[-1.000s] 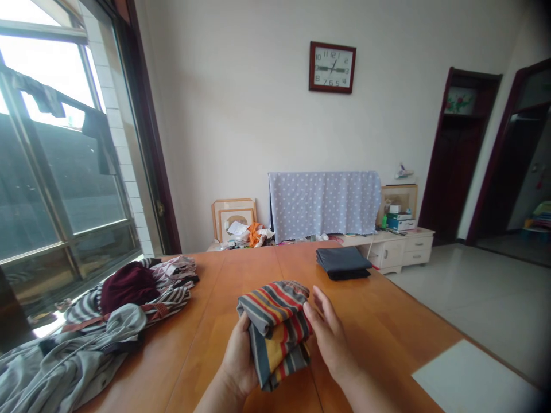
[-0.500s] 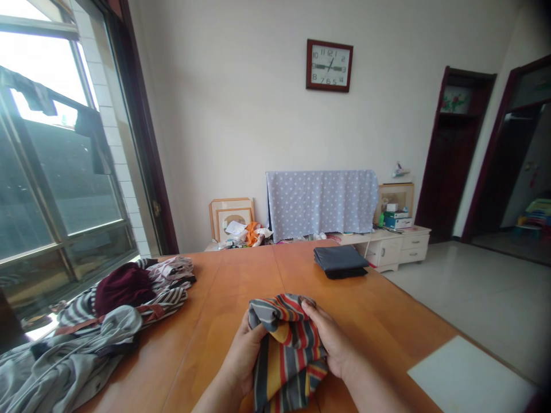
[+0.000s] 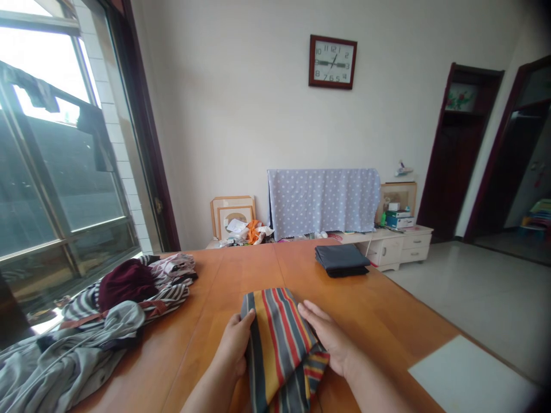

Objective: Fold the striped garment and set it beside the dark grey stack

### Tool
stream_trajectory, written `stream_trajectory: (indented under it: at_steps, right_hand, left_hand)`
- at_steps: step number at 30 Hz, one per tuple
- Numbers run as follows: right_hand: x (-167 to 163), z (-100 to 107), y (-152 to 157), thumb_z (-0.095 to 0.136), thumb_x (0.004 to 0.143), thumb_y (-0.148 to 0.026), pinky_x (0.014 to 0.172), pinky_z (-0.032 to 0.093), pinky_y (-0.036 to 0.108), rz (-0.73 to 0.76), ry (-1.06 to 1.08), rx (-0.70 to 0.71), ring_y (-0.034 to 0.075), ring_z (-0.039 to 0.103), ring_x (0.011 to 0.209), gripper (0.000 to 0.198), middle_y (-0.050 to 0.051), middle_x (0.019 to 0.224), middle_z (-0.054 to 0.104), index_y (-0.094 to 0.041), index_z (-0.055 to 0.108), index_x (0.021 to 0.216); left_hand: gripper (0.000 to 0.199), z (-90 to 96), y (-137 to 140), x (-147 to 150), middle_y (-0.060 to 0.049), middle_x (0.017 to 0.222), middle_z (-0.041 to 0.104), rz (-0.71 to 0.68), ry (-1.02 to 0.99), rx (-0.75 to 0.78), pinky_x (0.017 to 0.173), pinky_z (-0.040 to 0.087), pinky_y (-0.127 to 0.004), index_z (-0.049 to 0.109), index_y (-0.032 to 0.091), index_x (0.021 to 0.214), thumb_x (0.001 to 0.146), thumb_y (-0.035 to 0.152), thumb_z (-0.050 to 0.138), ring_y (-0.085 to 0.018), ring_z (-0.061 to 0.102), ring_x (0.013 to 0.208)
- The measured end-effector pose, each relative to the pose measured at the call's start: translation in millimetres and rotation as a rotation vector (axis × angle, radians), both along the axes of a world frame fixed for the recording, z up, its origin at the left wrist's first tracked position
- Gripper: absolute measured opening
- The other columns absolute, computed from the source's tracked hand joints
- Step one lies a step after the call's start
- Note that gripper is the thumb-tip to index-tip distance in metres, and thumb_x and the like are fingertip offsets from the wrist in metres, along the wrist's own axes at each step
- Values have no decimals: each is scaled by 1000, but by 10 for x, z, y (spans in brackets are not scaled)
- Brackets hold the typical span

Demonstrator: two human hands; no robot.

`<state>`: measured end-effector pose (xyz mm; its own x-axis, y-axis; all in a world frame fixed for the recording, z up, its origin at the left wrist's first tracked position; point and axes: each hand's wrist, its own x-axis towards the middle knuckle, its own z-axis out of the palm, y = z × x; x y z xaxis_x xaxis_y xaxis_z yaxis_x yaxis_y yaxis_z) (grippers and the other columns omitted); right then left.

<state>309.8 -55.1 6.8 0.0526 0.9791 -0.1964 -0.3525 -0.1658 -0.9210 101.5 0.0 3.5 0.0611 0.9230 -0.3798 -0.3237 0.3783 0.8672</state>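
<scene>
A striped cloth (image 3: 275,338) in red, yellow, grey and black lies at the near middle of the table, its far part folded over and smooth. Its lower right corner is bunched, and the near end runs out of view. My left hand (image 3: 236,344) grips the left edge, thumb on top and fingers mostly hidden beneath. Along the right edge rests my right hand (image 3: 325,335), its fingers stretched out and apart from the thumb side, touching the fabric. Whether the cloth is a garment I cannot tell.
The wooden table (image 3: 210,321) holds a dark folded stack of cloth (image 3: 341,259) at its far right. On the left lie a loose heap with a maroon garment (image 3: 127,285) and a grey garment (image 3: 81,350). A pale sheet (image 3: 469,373) covers the right corner.
The cloth's far part, crumpled and gathered between both hands before, now lies flat and smooth. My right hand has let go of the top and its fingers have straightened.
</scene>
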Motion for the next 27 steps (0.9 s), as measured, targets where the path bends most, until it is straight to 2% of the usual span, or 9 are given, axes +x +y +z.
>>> stream_trajectory:
  at_steps: [3,6,12,16,20,27]
  right_hand:
    - [-3,30,-34,77,76,-39,102,49,35,30,40,-36,24,62,120,95,11,139,58,-22,25,153]
    - [-12,68,-66,76,76,-32,100,50,34,73,28,-28,24,63,119,98,10,141,57,-21,20,155]
    - [2,16,-51,75,75,-29,104,46,33,114,-88,33,23,57,126,96,9,145,53,-20,22,155]
    - [24,12,-71,74,77,-33,106,44,34,204,-75,78,23,55,128,88,8,144,54,-22,29,152]
    - [15,7,-102,74,75,-27,102,47,37,303,-65,143,25,60,121,84,6,137,61,-25,35,149]
    - [-63,-145,4,63,69,-17,94,50,33,124,-288,123,23,66,108,81,6,122,69,-19,37,146]
  left_hand:
    - [41,-1,-6,-10,-10,91,75,-41,26,43,64,58,-34,56,21,112,79,37,74,-24,73,73]
    - [52,-27,17,-43,-10,98,74,-56,57,65,68,58,-34,51,22,124,79,33,73,-23,73,78]
    - [75,-138,118,-108,-8,109,72,-50,313,142,74,58,-31,35,23,140,75,25,73,-22,72,86]
    - [73,-177,135,-120,-9,109,71,-45,402,171,73,57,-30,37,22,139,76,30,73,-22,72,85]
    - [70,-180,105,-131,-10,108,71,-18,415,163,73,56,-30,39,20,137,77,35,72,-22,71,85]
    - [72,-81,43,-63,-11,102,72,5,416,95,68,56,-30,34,18,138,79,41,69,-22,72,81]
